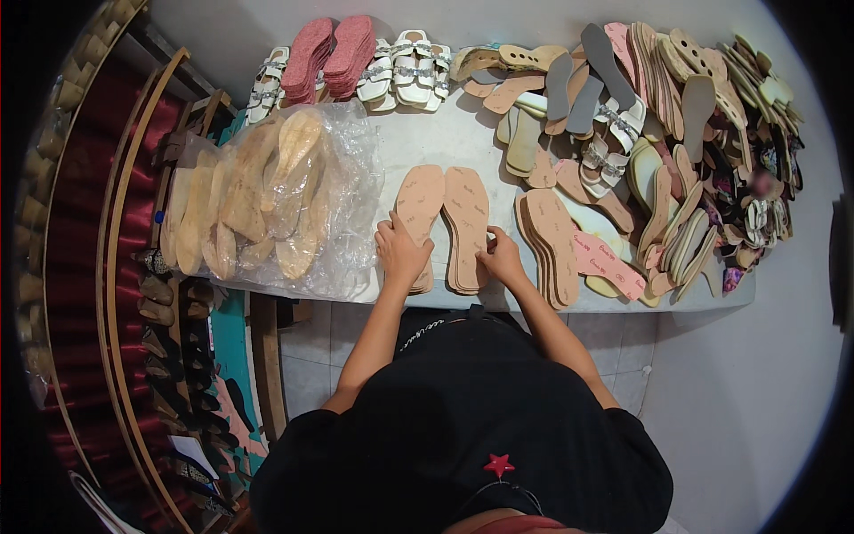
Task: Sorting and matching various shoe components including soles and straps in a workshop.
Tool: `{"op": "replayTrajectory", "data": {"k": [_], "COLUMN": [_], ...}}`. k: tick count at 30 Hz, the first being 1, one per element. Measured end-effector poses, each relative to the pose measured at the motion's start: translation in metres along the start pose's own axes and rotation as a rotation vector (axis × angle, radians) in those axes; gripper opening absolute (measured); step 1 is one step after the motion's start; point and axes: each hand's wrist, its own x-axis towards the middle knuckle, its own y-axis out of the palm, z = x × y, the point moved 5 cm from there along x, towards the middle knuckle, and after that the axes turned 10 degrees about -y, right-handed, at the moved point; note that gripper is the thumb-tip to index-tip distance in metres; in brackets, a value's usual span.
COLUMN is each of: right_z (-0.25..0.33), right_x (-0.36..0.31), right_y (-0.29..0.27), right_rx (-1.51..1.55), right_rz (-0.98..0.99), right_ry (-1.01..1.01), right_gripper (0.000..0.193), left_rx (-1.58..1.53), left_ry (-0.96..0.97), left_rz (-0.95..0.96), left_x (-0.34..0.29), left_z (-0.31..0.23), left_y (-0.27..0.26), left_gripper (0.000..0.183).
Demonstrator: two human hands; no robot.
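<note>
Two stacks of pale pink insoles lie side by side at the near edge of the white table. My left hand rests on the heel end of the left insole stack, fingers curled over it. My right hand grips the heel end of the right insole stack at its side. Both stacks point away from me.
A clear plastic bag of tan insoles lies left of my hands. Another stack of pink insoles sits right. White strapped sandals, dark pink soles and a large heap of soles and sandals fill the far and right side. Shoe racks stand left.
</note>
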Motion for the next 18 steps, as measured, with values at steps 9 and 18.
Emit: {"op": "replayTrajectory", "data": {"k": [9, 18], "right_z": [0.001, 0.045], "right_x": [0.032, 0.075], "right_y": [-0.006, 0.010], "right_rx": [-0.139, -0.307], "right_rz": [-0.024, -0.011], "right_ry": [-0.040, -0.052], "right_gripper": [0.071, 0.108], "left_rx": [-0.015, 0.090], "left_ry": [0.034, -0.048], "left_rz": [-0.084, 0.025], "left_x": [0.029, 0.047], "left_z": [-0.029, -0.033], "left_y": [0.006, 0.022], "left_gripper": [0.089, 0.085]}}
